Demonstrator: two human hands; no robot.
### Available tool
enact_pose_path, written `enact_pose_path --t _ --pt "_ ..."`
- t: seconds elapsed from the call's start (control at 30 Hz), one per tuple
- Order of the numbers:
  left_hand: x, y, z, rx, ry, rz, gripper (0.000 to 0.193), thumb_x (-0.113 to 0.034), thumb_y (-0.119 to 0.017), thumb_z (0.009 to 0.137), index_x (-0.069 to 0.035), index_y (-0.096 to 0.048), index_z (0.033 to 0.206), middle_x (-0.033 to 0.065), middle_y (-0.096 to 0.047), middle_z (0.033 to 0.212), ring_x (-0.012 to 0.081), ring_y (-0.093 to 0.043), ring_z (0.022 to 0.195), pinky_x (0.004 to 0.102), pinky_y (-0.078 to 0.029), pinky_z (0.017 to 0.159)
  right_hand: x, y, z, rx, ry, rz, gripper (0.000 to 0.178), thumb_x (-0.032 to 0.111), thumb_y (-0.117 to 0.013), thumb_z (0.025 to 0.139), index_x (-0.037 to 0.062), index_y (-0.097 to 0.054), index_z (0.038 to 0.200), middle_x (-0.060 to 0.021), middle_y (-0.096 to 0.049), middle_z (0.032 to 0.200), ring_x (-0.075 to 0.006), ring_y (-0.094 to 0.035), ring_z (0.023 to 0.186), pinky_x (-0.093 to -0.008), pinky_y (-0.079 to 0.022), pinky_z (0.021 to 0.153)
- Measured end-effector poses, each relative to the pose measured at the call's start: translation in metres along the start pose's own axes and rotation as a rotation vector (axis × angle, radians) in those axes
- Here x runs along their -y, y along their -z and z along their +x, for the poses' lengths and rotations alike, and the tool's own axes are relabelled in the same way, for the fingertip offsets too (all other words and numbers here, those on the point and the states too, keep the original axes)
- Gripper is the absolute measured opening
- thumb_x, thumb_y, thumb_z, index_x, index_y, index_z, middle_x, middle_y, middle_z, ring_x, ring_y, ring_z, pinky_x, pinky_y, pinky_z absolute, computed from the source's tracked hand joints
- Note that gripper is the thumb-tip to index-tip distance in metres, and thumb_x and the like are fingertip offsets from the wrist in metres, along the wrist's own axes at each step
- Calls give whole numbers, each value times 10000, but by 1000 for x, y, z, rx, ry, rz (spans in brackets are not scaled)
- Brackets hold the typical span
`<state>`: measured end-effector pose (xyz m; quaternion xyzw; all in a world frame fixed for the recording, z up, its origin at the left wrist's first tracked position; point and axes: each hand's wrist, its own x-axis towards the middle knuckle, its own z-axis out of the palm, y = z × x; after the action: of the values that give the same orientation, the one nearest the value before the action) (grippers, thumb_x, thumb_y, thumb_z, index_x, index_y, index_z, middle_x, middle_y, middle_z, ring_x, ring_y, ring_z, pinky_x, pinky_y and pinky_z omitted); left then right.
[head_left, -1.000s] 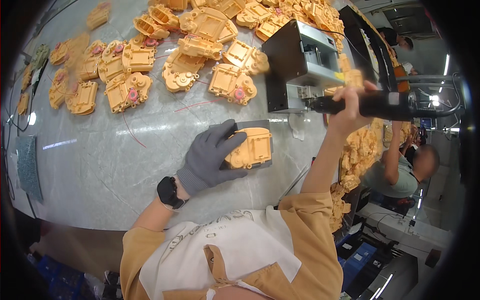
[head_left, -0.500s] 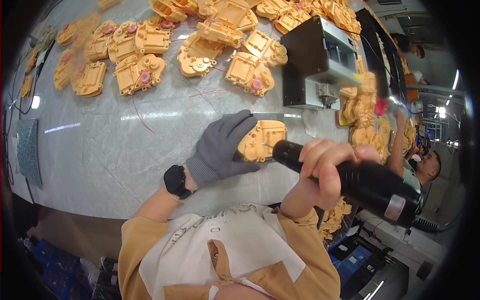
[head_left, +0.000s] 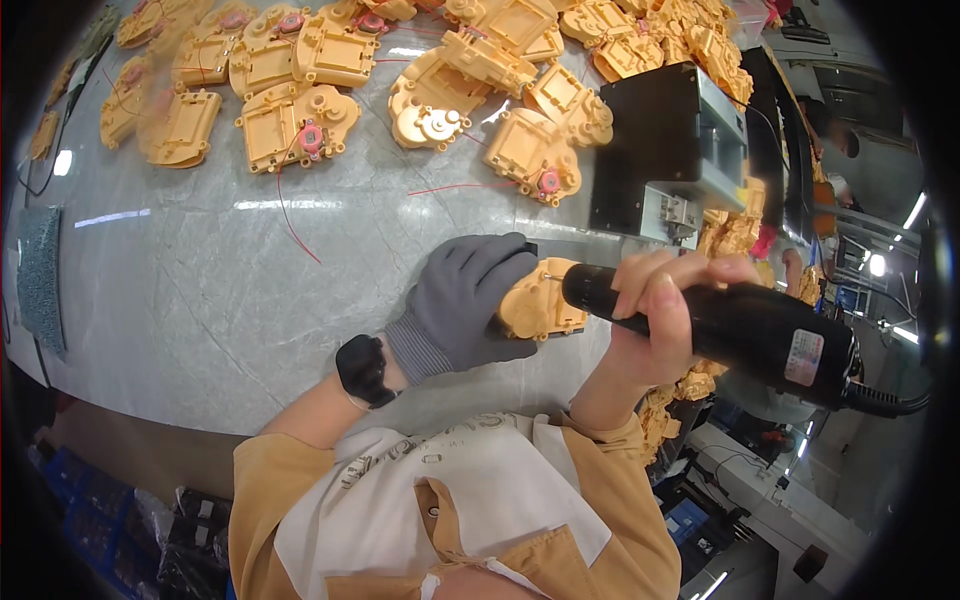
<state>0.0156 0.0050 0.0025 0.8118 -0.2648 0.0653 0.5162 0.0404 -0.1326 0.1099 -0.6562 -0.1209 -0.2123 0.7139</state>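
Note:
In a grey glove, my left hand (head_left: pixel 463 298) grips a yellow-orange plastic housing (head_left: pixel 533 303) from its left side, against the table. A dark piece shows under the housing's edges. My bare right hand (head_left: pixel 660 310) is wrapped round a black electric screwdriver (head_left: pixel 765 335), which lies nearly level with its cord trailing off to the right. Its thin bit points left and meets the upper part of the housing; whether a screw sits under the tip is too small to tell.
Across the far side of the grey table (head_left: pixel 230 300) lie several like housings (head_left: pixel 300 130), some with pink-red round parts and thin red wires. A black and silver box-shaped device (head_left: pixel 650 130) stands right of them. A blue-grey textured mat (head_left: pixel 40 280) lies at far left.
The screwdriver's bit has shifted from the housing's middle to its upper part, and the tool lies more level. The whole view has also shifted slightly; my left hand still holds the housing.

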Motion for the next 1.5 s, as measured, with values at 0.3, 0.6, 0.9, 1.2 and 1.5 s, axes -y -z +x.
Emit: enact_pose_path --t 0.3,0.6,0.9,1.2,1.5 --pt "6 -4 -5 11 21 -33 804 -339 -818 524 -67 -453 1186 111 -530 1123 301 -492 1050 432 -394 888 -6 -4 3 103 -89 -31 383 -42 -580 742 99 -290 949 -59 -463 613 -164 -453 469 -335 -449 505" --pt "-9 1 0 82 43 34 734 -361 -753 638 -18 -449 1210 155 -538 1121 333 -487 1057 429 -378 915 -7 5 -16 89 160 30 409 -101 -563 731 94 -304 980 -65 -492 655 -174 -514 521 -334 -466 499" --pt "-38 11 7 4 614 -747 676 -190 -688 719 11 -377 1285 115 -528 1154 181 -517 1040 315 -424 890 58 100 -76 -398 443 116 455 48 -483 754 45 -358 1191 -35 -408 604 -137 -439 456 -301 -408 550" --pt "-19 116 -407 -1636 672 -904 386 -216 -539 844 13 -458 1145 138 -573 995 256 -583 862 361 -500 763 27 126 -74 -569 130 232 435 47 -473 742 37 -372 1165 -18 -393 641 -124 -427 502 -305 -379 608" --pt "42 178 -338 -1170 1444 1208 400 -237 -356 947 -16 -428 1273 156 -441 1309 284 -416 1207 347 -292 1040 36 123 -74 -593 151 130 426 79 -466 747 46 -379 1163 -6 -367 631 -110 -407 520 -286 -343 596"
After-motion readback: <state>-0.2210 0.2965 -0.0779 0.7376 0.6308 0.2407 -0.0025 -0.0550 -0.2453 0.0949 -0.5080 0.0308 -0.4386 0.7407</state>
